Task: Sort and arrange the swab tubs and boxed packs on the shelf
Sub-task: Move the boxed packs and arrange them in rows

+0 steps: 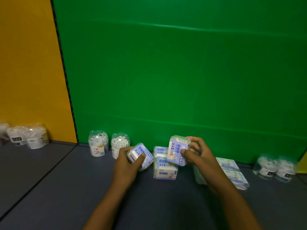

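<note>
Left hand (128, 161): I see fingers and thumb curled round a boxed pack (140, 155), tilted, held just left of the two-pack stack.
Right hand (196, 154): I see it gripping a second boxed pack (178, 151), thumb on the front face, fingers behind; pack upright, raised, overlapping the stack's upper right corner.
Stack (164, 165): two purple-and-white packs, one on the other, on the dark shelf surface (74, 188), between my two hands; this is my landmark.
Tubs left of stack: two clear swab tubs (98, 143) (120, 144) standing upright against the green back panel (182, 72), just beyond the left hand.
Far left of stack: more tubs (37, 136) by the yellow panel (28, 63), blurred.
Right of stack: flat packs (232, 170) lying behind the right forearm, partly hidden.
Far right of stack: two clear tubs (275, 167), blurred, I cannot read the labels.
</note>
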